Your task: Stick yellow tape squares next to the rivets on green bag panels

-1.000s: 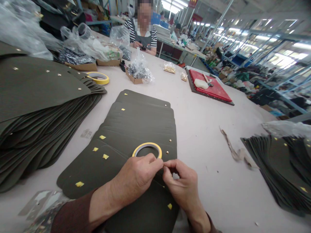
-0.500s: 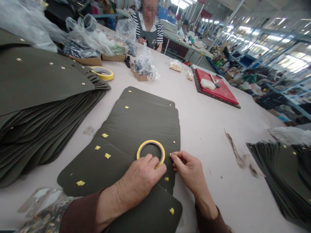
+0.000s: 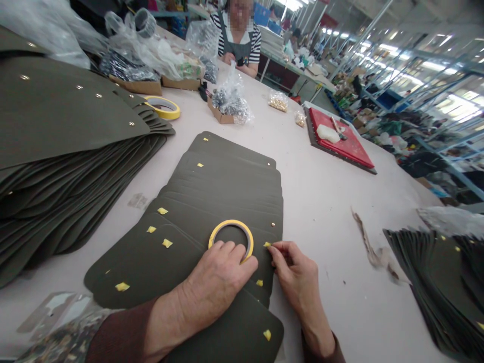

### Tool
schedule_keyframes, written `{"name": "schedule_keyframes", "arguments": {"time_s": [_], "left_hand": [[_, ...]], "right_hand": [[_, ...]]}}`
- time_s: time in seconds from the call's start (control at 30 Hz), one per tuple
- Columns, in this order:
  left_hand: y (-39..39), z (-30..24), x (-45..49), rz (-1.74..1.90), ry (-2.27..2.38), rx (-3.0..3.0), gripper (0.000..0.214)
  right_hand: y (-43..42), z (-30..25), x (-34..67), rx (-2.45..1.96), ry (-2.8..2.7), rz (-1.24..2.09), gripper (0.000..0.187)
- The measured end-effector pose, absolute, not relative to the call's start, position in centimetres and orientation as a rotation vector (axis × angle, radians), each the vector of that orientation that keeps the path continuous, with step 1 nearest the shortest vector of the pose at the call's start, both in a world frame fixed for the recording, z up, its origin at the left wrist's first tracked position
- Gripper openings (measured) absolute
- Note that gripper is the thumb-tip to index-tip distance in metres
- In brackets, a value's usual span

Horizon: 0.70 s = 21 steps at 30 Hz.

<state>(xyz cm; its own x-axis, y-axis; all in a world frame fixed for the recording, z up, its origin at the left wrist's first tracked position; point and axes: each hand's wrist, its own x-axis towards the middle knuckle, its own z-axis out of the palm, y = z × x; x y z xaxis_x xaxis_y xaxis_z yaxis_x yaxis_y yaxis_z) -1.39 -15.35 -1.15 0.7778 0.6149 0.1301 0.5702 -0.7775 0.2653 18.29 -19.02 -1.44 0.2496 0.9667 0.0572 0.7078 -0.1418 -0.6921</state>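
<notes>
A fanned row of dark olive leather panels point(image 3: 212, 201) lies in front of me, each carrying small yellow tape squares. On the near panels rests a yellow tape roll point(image 3: 231, 238). My left hand point(image 3: 215, 282) lies on that roll, its fingers curled over the near rim. My right hand point(image 3: 295, 275) pinches a small yellow tape piece point(image 3: 267, 244) with thumb and forefinger against the right edge of a panel, just right of the roll.
A tall stack of olive panels point(image 3: 64, 146) fills the left, another stack point(image 3: 438, 282) the right. Farther off are a second tape roll point(image 3: 163, 107), bagged hardware in boxes point(image 3: 229, 103), a red mat point(image 3: 342, 138) and a seated person in stripes point(image 3: 240, 35). A torn strip point(image 3: 368, 244) lies right.
My hands came apart from pinching together over the roll. The left settled on the roll's rim; the right carried a tape piece to the panel's right edge.
</notes>
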Motion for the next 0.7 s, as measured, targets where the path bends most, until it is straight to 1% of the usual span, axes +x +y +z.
{"name": "schedule_keyframes", "arguments": {"time_s": [0.17,0.4,0.47,0.57,0.63,0.7], "left_hand": [[-15.2,-0.7,-1.3,0.326,0.937,2.749,0.011],[-14.7,-0.6,-1.7,0.463,0.924,2.667,0.012],[-14.5,-0.6,-2.0,0.562,0.904,2.614,0.015],[-14.2,-0.4,-2.4,0.764,0.837,2.513,0.020],[-14.0,-0.4,-2.6,0.858,0.814,2.489,0.028],[-13.8,-0.6,-2.7,0.879,0.848,2.512,0.039]], "right_hand": [[-18.6,-1.7,17.4,-1.913,-1.734,0.305,0.019],[-17.1,-0.2,17.0,-2.101,-1.829,0.251,0.013],[-17.5,0.6,17.2,-2.085,-1.890,0.311,0.013],[-18.4,1.3,17.4,-2.065,-1.915,0.540,0.012],[-19.0,1.2,17.5,-2.022,-1.844,0.629,0.011],[-19.4,0.9,17.5,-1.943,-1.747,0.628,0.012]]}}
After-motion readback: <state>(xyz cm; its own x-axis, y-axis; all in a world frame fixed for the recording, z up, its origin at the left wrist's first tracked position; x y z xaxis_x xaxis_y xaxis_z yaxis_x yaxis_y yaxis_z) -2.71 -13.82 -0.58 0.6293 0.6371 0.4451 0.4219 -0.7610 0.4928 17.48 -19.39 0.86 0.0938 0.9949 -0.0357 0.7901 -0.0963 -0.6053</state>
